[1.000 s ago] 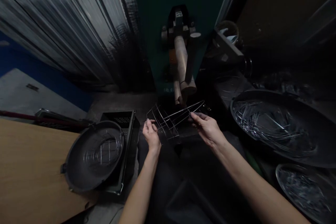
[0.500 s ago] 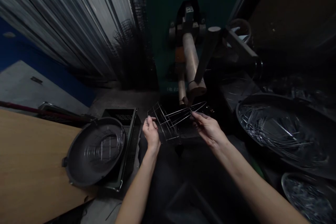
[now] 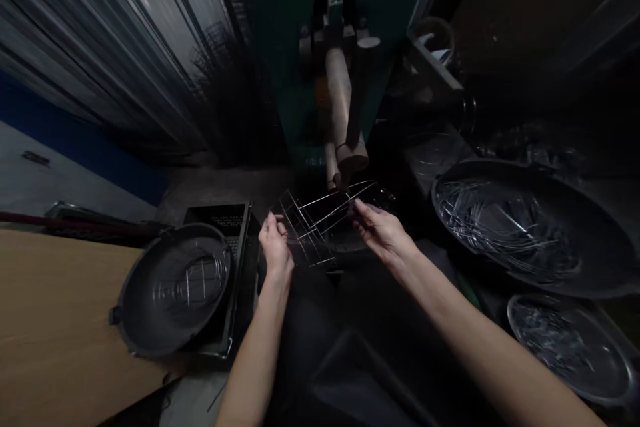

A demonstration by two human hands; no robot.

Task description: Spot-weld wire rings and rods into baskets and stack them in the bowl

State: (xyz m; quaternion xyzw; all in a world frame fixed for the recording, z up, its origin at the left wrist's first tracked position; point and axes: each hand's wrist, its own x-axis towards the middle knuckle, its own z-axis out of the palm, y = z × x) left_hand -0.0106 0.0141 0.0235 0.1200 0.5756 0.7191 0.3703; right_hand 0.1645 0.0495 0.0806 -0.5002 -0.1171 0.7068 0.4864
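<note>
Between my two hands a wire rack (image 3: 309, 230) of thin shiny rods is held up just below the welding machine's electrodes (image 3: 345, 170). My left hand (image 3: 276, 240) pinches the rack's left corner between thumb and fingers. At the other side, my right hand (image 3: 380, 230) has its fingertips closed on the wires where they meet near the lower electrode. The long looped wires reach past the right fingertips, close under the electrode tips. Darkness hides the exact contact between wire and electrode.
A black basin (image 3: 173, 320) with wire pieces sits at left on a dark crate (image 3: 243, 267). To the right stand a large black pan (image 3: 600, 233) of bent wires and a smaller bowl (image 3: 613, 363) of short wire pieces. A brown board (image 3: 60, 320) lies at far left.
The view has swung, so most of the scene sits further left and slightly higher. Both hands still hold the wire rack, staying by the electrodes.
</note>
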